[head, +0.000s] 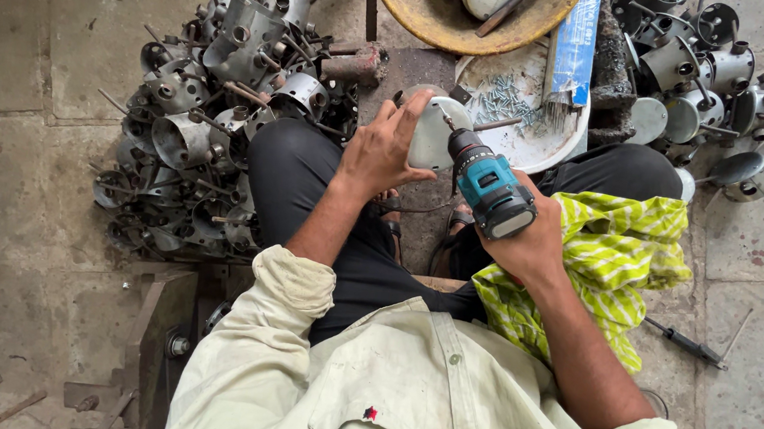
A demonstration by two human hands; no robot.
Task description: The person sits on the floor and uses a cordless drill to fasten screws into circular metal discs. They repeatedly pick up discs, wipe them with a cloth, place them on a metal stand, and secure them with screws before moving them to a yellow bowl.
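Left hand [384, 149] fingers clamp the round metal disc [438, 135] steady while right hand [521, 243] grips the teal cordless drill [489, 183], bit on its rim.

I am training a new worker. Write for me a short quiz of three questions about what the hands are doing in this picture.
1. True or false: the right hand holds a teal cordless drill.
2. What does the left hand grip? A) a round metal disc B) a screwdriver C) a yellow basin
3. Fill in: the white plate beyond the hands holds loose ____.

Key
1. True; the bit points at the round metal disc.
2. A. The screwdriver lies on the floor to the right, and the yellow basin sits further off.
3. Screws.
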